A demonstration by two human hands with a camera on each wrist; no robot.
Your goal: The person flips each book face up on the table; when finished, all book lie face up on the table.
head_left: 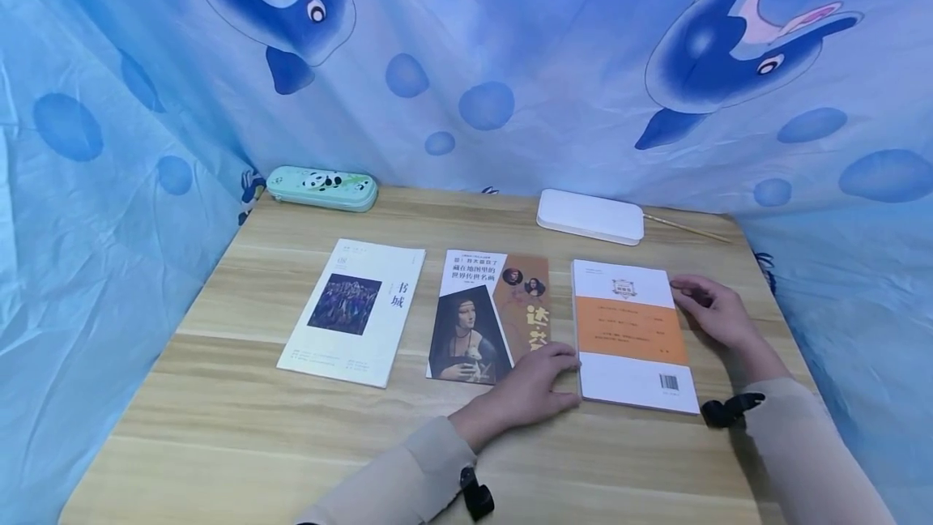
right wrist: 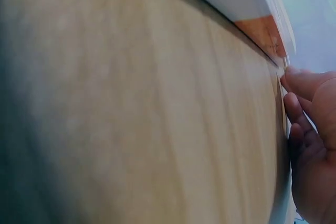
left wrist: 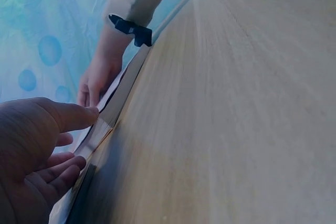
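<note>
A thick book (head_left: pixel 632 330) with a white and orange cover and a barcode lies flat at the right of the table. My left hand (head_left: pixel 535 387) touches its left edge with thumb and fingertips, the fingers loosely bent. On the opposite side, my right hand (head_left: pixel 716 316) has its fingertips at the book's upper right edge. The right wrist view shows the right thumb (right wrist: pixel 304 81) at a corner of the book. Partly beneath my left hand is a booklet (head_left: pixel 466 330) with a painted portrait. Farther left lies a white booklet (head_left: pixel 351 310) with a dark picture.
A mint pencil case (head_left: pixel 322 188) with a panda stands at the back left of the wooden table (head_left: pixel 219 444). At the back right are a white flat case (head_left: pixel 590 215) and a thin stick (head_left: pixel 688 227). A blue dolphin curtain (head_left: pixel 568 39) hangs around the table's edges.
</note>
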